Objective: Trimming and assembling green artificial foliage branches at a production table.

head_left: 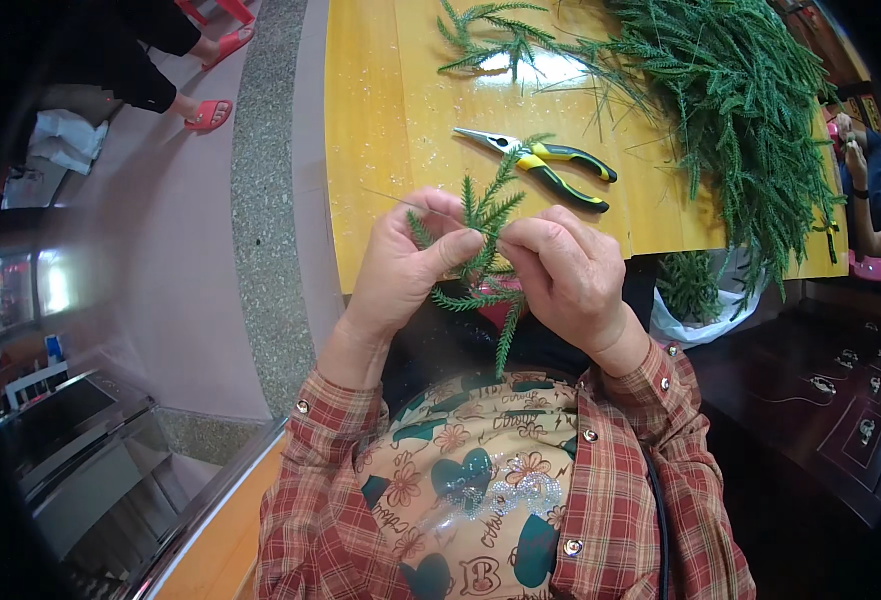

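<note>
Between my two hands is a green artificial pine sprig (pixel 482 215) with several needled branches, some hanging down toward my lap. My left hand (pixel 400 260) pinches its middle between thumb and fingers, and a thin wire (pixel 385 194) sticks out leftward past those fingers. With thumb and forefinger, my right hand (pixel 565 270) grips at the sprig's centre; what exactly sits in that pinch is hidden. Just beyond my hands, long-nose pliers (pixel 550 165) with yellow and black handles lie on the yellow wooden table (pixel 390 120); a branch tip overlaps them.
A large heap of green sprigs (pixel 730 110) covers the table's right side and hangs over its edge. Loose sprigs (pixel 500 35) lie at the back. Below the table is a white plastic bag (pixel 705 330) with greenery. Other people are at far left and right.
</note>
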{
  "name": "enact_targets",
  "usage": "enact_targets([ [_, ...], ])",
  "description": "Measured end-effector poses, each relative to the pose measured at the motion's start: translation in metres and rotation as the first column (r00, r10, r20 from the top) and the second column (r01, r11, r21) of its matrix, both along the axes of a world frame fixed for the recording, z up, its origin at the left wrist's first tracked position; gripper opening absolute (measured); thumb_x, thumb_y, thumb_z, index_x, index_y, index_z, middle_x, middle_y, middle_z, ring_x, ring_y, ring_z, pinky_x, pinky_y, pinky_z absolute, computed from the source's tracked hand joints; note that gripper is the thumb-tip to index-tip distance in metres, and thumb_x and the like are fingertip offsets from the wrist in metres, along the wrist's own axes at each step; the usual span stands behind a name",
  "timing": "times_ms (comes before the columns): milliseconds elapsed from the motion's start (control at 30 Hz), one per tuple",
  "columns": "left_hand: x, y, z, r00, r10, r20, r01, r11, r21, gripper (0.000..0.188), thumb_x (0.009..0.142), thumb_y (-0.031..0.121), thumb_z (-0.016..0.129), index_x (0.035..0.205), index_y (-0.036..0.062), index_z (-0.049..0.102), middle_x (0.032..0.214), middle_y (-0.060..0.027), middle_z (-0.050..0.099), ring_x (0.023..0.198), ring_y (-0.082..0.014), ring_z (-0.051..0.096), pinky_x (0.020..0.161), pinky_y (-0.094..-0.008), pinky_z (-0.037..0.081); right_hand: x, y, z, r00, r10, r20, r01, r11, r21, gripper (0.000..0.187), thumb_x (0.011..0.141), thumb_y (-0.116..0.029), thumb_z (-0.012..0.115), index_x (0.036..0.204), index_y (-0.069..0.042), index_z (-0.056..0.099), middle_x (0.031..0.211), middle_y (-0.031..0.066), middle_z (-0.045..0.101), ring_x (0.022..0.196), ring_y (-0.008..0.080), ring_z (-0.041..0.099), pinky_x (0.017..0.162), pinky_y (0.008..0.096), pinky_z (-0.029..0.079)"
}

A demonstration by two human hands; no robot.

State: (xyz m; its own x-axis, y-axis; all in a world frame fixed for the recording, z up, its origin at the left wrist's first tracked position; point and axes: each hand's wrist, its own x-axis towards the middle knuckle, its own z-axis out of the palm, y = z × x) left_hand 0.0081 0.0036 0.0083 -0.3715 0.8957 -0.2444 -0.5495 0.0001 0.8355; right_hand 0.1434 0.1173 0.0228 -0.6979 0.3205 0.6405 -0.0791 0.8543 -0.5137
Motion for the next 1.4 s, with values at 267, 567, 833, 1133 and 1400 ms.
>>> enact_targets([
  [267,0.000,0.000,-0.011,0.993,0.113,-0.039,-0.114,0.993,-0.010,0.016,0.082,0.008,0.069,0.090,0.0028,0.056,0.077,-0.0040,0.061,0.067,-0.0126,0.062,0.063,-0.0245,0.053,0.004,0.005,0.001,0.977,-0.214,0.022,0.209,0.969,0.128,0.016,0.073,0.005,0.067,0.084,-0.003,0.057,0.066,0.0073,0.056,0.050,0.0200,0.054,0.045,0.0287,0.042],
  [567,0.012,0.006,-0.007,0.920,0.383,-0.081,-0.374,0.921,0.105,0.017,0.084,0.011,0.068,0.083,0.0040,0.053,0.074,-0.0042,0.060,0.064,-0.0144,0.062,0.059,-0.0262,0.053,0.011,-0.005,-0.004,0.930,-0.360,-0.067,0.317,0.883,-0.347,0.023,0.073,0.004,0.069,0.093,-0.001,0.058,0.064,0.0078,0.055,0.050,0.0210,0.055,0.045,0.0287,0.043],
  [833,0.015,0.004,-0.007,0.771,0.413,-0.484,-0.420,0.902,0.101,0.014,0.083,0.005,0.068,0.083,0.0019,0.054,0.069,-0.0036,0.059,0.060,-0.0101,0.060,0.054,-0.0229,0.049,0.000,-0.004,0.003,0.988,-0.099,-0.120,0.109,0.990,0.084,0.027,0.072,0.009,0.068,0.097,0.000,0.060,0.067,0.0082,0.058,0.051,0.0175,0.055,0.044,0.0251,0.042],
  [1133,0.016,0.004,-0.011,0.532,0.394,-0.749,-0.409,0.894,0.180,0.011,0.081,0.002,0.069,0.082,0.0018,0.057,0.070,-0.0021,0.059,0.063,-0.0069,0.057,0.056,-0.0214,0.046,0.001,-0.008,0.006,0.983,-0.090,-0.160,0.104,0.991,0.083,0.026,0.071,0.006,0.070,0.095,0.000,0.062,0.065,0.0076,0.057,0.050,0.0169,0.054,0.044,0.0270,0.041],
  [1400,0.014,0.003,-0.013,0.737,0.333,-0.588,-0.350,0.932,0.088,0.012,0.082,0.005,0.069,0.082,0.0021,0.057,0.073,-0.0019,0.059,0.065,-0.0079,0.058,0.058,-0.0217,0.047,-0.004,-0.002,-0.005,0.990,-0.143,-0.020,0.144,0.981,0.130,0.022,0.071,0.006,0.069,0.090,-0.002,0.062,0.063,0.0071,0.056,0.047,0.0175,0.052,0.042,0.0274,0.040],
])
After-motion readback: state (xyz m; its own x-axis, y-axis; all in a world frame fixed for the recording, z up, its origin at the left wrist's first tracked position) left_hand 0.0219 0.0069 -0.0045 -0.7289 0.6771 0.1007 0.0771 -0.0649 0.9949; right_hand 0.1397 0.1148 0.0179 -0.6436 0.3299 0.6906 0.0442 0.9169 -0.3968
